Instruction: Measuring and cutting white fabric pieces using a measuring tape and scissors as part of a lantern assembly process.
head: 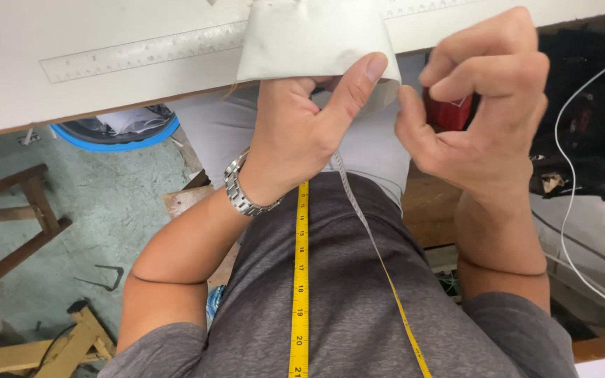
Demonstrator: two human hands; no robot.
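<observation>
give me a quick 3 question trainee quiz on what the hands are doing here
1. True or false: the left hand pinches the folded white cloth piece at the edge of the white worktable.
2. Which thing shows behind the right hand? A) a small red object B) a green bottle C) a blue mug
3. Fill in: the yellow flexible measuring tape hangs down over the person's grey ____.

Key: 1 true; 2 A; 3 shirt. What the red object is, and whether the right fingers grip it, cannot be told.
</observation>
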